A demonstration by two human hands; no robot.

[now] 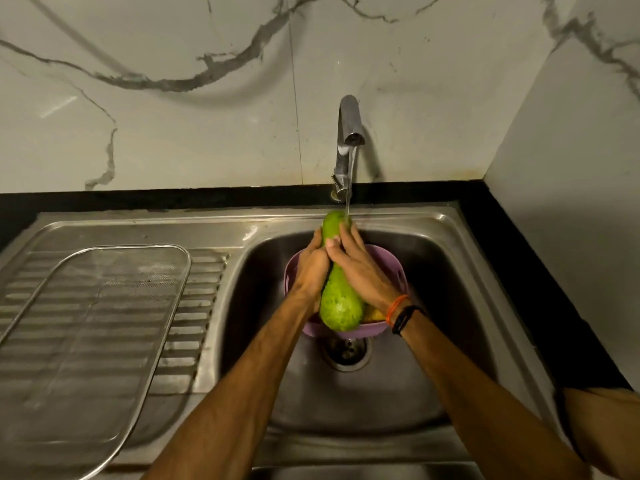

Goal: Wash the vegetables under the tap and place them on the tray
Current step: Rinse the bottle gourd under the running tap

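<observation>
head view: a long green gourd (337, 296) held over the steel sink (433, 306), its far end under the stream from the tap (348, 133). left hand (311, 268) grips the gourd's narrow part from the left; right hand (360, 268) wraps it from the right, wristbands (401, 315) at the wrist. beneath, a purple basket (346, 332) holds something yellow. mesh tray (93, 327) rests on the drainboard, well apart.

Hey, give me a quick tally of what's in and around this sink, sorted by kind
Vegetables: 2, green gourd under the water, something yellow partly hidden
Containers: 2, purple basket, mesh tray
Fixtures: 2, tap, sink
Hands: 2, left hand, right hand, both gripping the gourd
Total: 8
</observation>
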